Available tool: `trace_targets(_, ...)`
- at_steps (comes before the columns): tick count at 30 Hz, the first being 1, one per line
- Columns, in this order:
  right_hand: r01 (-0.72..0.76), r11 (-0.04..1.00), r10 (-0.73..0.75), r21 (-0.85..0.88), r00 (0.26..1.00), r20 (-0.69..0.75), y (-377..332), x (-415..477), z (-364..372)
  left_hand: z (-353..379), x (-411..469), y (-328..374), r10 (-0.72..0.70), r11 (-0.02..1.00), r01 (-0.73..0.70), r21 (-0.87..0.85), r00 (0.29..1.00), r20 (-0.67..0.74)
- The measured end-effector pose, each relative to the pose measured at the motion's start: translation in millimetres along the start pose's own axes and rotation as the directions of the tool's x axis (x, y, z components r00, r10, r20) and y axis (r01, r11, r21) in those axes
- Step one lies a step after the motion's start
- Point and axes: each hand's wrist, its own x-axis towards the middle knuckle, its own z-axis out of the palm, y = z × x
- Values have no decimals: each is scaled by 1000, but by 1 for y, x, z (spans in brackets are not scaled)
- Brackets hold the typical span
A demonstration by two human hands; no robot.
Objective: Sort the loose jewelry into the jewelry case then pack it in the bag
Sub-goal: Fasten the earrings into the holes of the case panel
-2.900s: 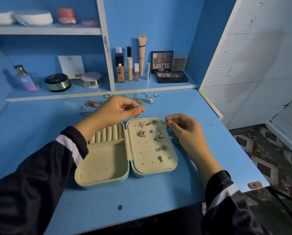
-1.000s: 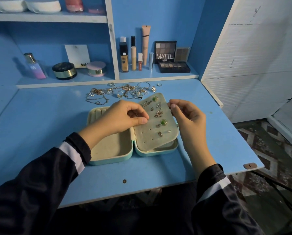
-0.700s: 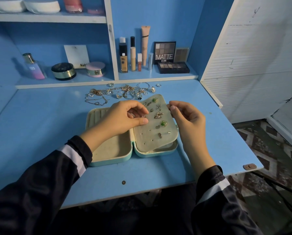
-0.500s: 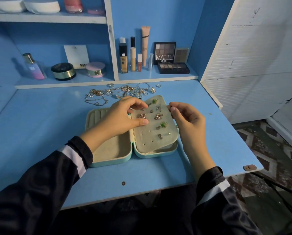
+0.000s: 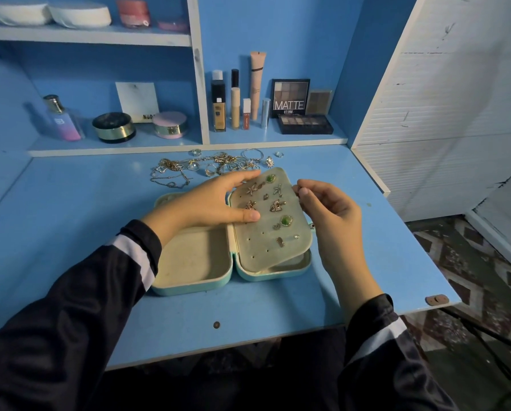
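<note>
My left hand (image 5: 207,203) pinches the cream felt earring panel (image 5: 260,253), tilted above the teal jewelry case (image 5: 189,289) on the blue surface (image 5: 70,218); right hand (image 5: 334,215) curls at its 2 o'clock edge, grip unclear. Probably light, bendy: hold bare edges.

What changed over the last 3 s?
The earring panel, flat in the jewelry case earlier, is now tipped up at its far end. The left hand took hold of its left edge, thumb on the face; the right hand stays by the right edge. Case open, loose jewelry unmoved.
</note>
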Motion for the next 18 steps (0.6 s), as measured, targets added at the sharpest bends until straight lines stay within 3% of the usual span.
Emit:
trace_targets(13, -242, 945, 241, 220, 970, 31, 2, -3, 7, 3, -8, -8, 71, 986, -87, -143, 991, -116)
trace_targets(18, -235, 958, 230, 167, 972, 44, 2, -1, 11, -2, -14, -12, 84, 968, -113, -222, 987, -137)
